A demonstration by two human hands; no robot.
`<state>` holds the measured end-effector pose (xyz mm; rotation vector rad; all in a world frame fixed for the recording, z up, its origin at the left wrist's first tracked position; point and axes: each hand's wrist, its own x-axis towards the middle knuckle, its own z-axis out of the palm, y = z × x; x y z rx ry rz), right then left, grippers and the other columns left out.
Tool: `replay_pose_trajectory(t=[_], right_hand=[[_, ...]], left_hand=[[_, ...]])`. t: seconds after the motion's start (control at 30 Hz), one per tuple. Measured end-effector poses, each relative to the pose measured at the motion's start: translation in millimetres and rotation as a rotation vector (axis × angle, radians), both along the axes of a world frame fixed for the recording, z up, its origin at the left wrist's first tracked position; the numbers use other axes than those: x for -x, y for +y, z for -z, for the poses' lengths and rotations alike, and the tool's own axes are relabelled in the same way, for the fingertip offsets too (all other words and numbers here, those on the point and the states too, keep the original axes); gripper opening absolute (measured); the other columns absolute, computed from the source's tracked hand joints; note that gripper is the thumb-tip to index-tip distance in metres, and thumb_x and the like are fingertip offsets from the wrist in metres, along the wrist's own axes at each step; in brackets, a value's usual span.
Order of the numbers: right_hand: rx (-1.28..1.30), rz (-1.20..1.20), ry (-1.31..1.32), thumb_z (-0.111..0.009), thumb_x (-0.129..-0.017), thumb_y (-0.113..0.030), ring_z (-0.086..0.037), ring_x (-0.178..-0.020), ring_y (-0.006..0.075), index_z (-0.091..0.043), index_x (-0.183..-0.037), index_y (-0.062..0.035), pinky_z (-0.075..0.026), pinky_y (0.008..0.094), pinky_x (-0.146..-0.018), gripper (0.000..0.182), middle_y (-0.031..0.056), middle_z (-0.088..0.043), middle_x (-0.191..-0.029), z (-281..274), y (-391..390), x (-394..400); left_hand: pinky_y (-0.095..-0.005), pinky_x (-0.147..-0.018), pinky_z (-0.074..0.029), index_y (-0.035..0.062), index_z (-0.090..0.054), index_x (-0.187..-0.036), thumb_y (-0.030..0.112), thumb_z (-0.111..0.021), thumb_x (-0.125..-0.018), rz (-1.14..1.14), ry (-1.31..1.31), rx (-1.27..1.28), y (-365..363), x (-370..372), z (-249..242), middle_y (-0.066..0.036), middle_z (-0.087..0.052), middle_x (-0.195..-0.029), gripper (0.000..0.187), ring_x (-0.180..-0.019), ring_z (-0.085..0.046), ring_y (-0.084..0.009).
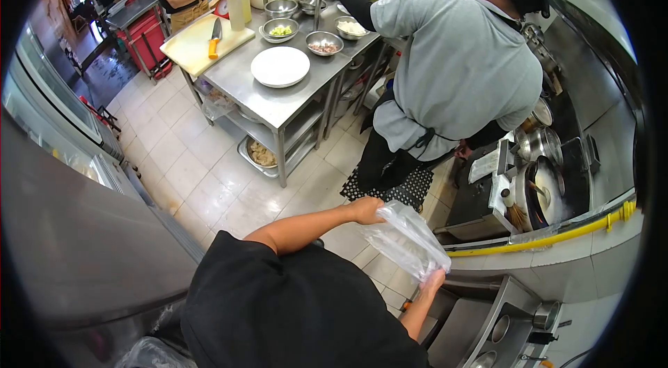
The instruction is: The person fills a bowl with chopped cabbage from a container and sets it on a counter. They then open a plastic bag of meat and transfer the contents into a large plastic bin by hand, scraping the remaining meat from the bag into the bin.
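A clear plastic bag point(407, 239) is stretched between my two hands, above the tiled floor. My left hand point(365, 210) is closed on its upper left end. At the lower right end, the fingers of my right hand point(433, 279) are closed around the gathered plastic. The bag looks crumpled and whitish; I cannot make out whether anything is inside.
Ahead, a co-worker in a grey shirt point(456, 55) stands between the steel table point(261, 107) and the stove with a pan point(550, 190). The table holds a knife point(215, 38), a white plate point(280, 66) and several bowls. A steel counter point(480, 326) is at right.
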<state>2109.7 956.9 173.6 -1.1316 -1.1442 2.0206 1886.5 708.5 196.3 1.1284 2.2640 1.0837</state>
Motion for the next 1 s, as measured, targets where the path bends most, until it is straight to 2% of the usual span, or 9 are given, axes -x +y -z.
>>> replay_pose_trajectory(t=[0.17, 0.23, 0.33, 0.47, 0.6, 0.7, 0.87, 0.93, 1.0], right_hand=[[-0.242, -0.408, -0.160, -0.056, -0.085, -0.024, -0.054, -0.094, 0.0209, -0.044, -0.121, 0.0000, -0.044, 0.0330, -0.082, 0.044, 0.0106, -0.055, -0.108, 15.0, -0.2, -15.0], [-0.276, -0.529, -0.119, -0.070, -0.076, -0.012, -0.049, -0.093, 0.0163, -0.036, -0.125, -0.0051, -0.040, 0.0287, -0.083, 0.060, 0.0078, -0.053, -0.103, 6.0, -14.9, -15.5], [-0.318, -0.574, -0.081, -0.070, -0.076, -0.014, -0.048, -0.093, 0.0157, -0.041, -0.120, -0.0047, -0.041, 0.0287, -0.081, 0.053, 0.0063, -0.052, -0.102, -16.3, -34.1, -16.2], [-0.608, -0.342, -0.313, -0.070, -0.077, -0.016, -0.048, -0.089, 0.0137, -0.046, -0.110, -0.0042, -0.041, 0.0280, -0.079, 0.043, 0.0050, -0.053, -0.098, 11.8, -13.4, -5.8], [-0.465, 0.041, -0.075, -0.058, -0.086, -0.019, -0.050, -0.081, 0.0118, -0.051, -0.102, -0.0024, -0.043, 0.0276, -0.074, 0.024, 0.0037, -0.056, -0.093, 6.6, 2.1, 13.6], [-0.377, 0.050, 0.079, -0.045, -0.093, -0.027, -0.054, -0.092, 0.0147, -0.053, -0.109, 0.0024, -0.044, 0.0282, -0.079, 0.035, 0.0073, -0.058, -0.104, -17.8, 8.8, 20.4], [-0.239, 0.018, 0.367, -0.035, -0.097, -0.029, -0.053, -0.105, 0.0193, -0.049, -0.117, 0.0030, -0.042, 0.0315, -0.091, 0.041, 0.0100, -0.054, -0.116, -66.1, -9.2, 25.3], [-0.272, -0.025, 0.390, -0.048, -0.092, -0.026, -0.053, -0.100, 0.0158, -0.050, -0.115, -0.0003, -0.043, 0.0291, -0.088, 0.034, 0.0069, -0.056, -0.110, -60.7, -10.0, 15.6], [-0.300, -0.191, -0.072, -0.068, -0.079, -0.019, -0.054, -0.095, 0.0139, -0.052, -0.111, -0.0041, -0.044, 0.0285, -0.083, 0.038, 0.0044, -0.058, -0.101, -60.7, -12.8, 3.0]], left_hand=[[-0.0454, -0.083, -0.044, -0.0058, -0.061, -0.093, 0.044, -0.042, -0.085, -0.253, -0.180, -0.043, 5.8, 10.0, 15.8, -0.029, -0.060, -0.092, 0.054, -0.093, -0.057, -0.0417], [-0.0459, -0.083, -0.044, -0.0053, -0.061, -0.093, 0.044, -0.039, -0.085, -0.376, -0.233, -0.047, 4.5, 17.4, 7.6, -0.029, -0.060, -0.090, 0.054, -0.092, -0.057, -0.0422], [-0.0467, -0.082, -0.044, -0.0008, -0.062, -0.094, 0.045, -0.034, -0.086, -0.532, -0.296, -0.051, 6.9, 27.6, 16.0, -0.028, -0.060, -0.091, 0.054, -0.092, -0.057, -0.0422], [-0.0459, -0.074, -0.046, 0.0006, -0.060, -0.089, 0.043, -0.043, -0.085, -0.477, -0.209, -0.203, 6.0, 33.4, 5.8, -0.025, -0.061, -0.088, 0.046, -0.086, -0.057, -0.0420], [-0.0389, -0.065, -0.045, 0.0035, -0.048, -0.086, 0.046, -0.075, -0.064, -0.149, 0.155, -0.389, 5.7, 37.4, 2.1, -0.017, -0.057, -0.076, 0.055, -0.073, -0.057, -0.0286], [-0.0372, -0.071, -0.047, 0.0022, -0.049, -0.099, 0.025, -0.074, -0.068, -0.114, 0.182, -0.065, -0.9, 16.6, -44.8, -0.018, -0.061, -0.089, 0.046, -0.081, -0.060, -0.0327], [-0.0401, -0.068, -0.047, 0.0024, -0.047, -0.099, 0.023, -0.073, -0.069, -0.215, 0.195, -0.132, 3.6, 8.4, -42.6, -0.020, -0.060, -0.086, 0.045, -0.081, -0.060, -0.0365], [-0.0414, -0.067, -0.046, 0.0027, -0.047, -0.097, 0.024, -0.073, -0.069, -0.248, 0.224, -0.187, 2.7, 1.0, -42.2, -0.020, -0.060, -0.084, 0.044, -0.078, -0.059, -0.0379], [-0.0403, -0.067, -0.047, 0.0019, -0.048, -0.098, 0.027, -0.072, -0.072, -0.215, 0.187, -0.249, 4.2, -7.2, -50.2, -0.021, -0.061, -0.084, 0.044, -0.078, -0.060, -0.0381]])
